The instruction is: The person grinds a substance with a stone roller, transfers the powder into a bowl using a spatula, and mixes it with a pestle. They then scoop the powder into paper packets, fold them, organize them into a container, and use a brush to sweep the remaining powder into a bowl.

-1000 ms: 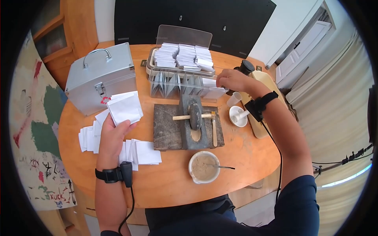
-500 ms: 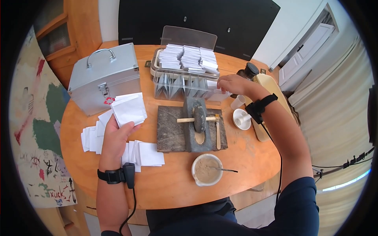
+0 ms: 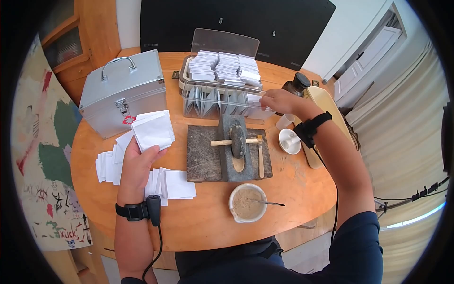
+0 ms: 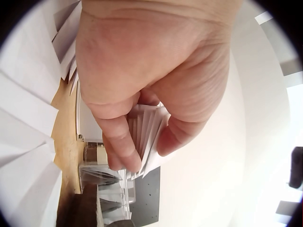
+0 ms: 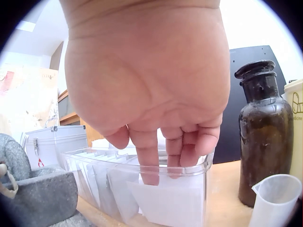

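A stack of folded white paper packets (image 3: 153, 130) is gripped in my left hand (image 3: 137, 165), thumb on the near side and fingers behind. In the left wrist view the packets (image 4: 149, 127) fan out between thumb and fingers. My right hand (image 3: 283, 102) is over the right end of a clear plastic bin (image 3: 189, 111). Its fingers (image 5: 149, 177) reach down past the rim, relaxed, with the index fingertip at the top edge of a white packet (image 5: 170, 203). Grey-looking divider sleeves (image 3: 208, 102) fill the rest of that bin.
Behind stands an open-lidded box of packets (image 3: 203, 64). A silver case (image 3: 123, 90) is back left; loose packets (image 3: 179, 184) lie below it. A stone trough (image 3: 227, 165), a powder bowl (image 3: 236, 215), a dark bottle (image 5: 265, 142) and a plastic cup (image 5: 274, 203) stand around.
The head view has shifted slightly. My right hand stays at the bin's right end with small finger movement, and my left hand keeps the packets in the same place.
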{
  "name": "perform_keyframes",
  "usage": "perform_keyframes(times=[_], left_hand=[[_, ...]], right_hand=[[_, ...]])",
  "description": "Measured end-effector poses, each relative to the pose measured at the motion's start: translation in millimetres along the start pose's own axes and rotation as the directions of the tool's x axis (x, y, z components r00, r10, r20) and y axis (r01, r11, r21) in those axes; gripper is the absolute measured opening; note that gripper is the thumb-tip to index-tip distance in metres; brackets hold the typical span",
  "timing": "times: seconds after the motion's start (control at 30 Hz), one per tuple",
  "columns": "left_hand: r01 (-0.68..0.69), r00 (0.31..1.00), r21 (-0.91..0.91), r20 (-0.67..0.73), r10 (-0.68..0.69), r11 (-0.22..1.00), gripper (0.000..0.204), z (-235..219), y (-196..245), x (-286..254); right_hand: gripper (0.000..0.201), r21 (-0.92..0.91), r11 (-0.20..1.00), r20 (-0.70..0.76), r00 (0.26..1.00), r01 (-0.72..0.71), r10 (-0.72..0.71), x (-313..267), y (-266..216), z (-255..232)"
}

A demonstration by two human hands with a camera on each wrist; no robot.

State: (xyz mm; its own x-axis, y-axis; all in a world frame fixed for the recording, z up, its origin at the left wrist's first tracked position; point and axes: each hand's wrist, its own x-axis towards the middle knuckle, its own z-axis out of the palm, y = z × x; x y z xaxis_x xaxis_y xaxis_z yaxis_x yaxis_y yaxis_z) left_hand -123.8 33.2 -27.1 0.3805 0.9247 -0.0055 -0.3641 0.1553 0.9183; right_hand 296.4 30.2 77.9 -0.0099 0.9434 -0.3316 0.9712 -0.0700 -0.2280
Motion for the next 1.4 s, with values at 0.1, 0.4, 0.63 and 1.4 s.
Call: perform_keyframes(times=[0.1, 0.4, 0.63, 1.4], left_hand=[[-0.001, 1.000, -0.002, 0.004, 0.001, 1.000, 0.051, 0.1, 1.0, -0.6], [0.000, 1.000, -0.002, 0.005, 0.000, 1.000, 0.051, 0.1, 0.7, -0.1], [0.007, 1.000, 0.007, -0.007, -0.007, 1.000, 0.052, 0.8, 1.1, -0.9], [0.009, 1.000, -0.021, -0.009, -0.009, 1.000, 0.050, 1.9, 1.1, 0.1]], right_hand=[[0.044, -0.060, 0.995, -0.058, 0.995, 0.079, -0.082, 3.3, 5.0, 3.4], [0.050, 0.100, 0.991, 0.002, 0.996, -0.088, 0.088, 2.9, -6.4, 1.7], [0.055, 0.128, 0.990, -0.112, 0.991, -0.063, 0.078, -3.2, -10.6, 1.6], [0.054, -0.031, 0.999, -0.177, 0.984, 0.031, -0.036, -4.3, -8.8, 5.4]])
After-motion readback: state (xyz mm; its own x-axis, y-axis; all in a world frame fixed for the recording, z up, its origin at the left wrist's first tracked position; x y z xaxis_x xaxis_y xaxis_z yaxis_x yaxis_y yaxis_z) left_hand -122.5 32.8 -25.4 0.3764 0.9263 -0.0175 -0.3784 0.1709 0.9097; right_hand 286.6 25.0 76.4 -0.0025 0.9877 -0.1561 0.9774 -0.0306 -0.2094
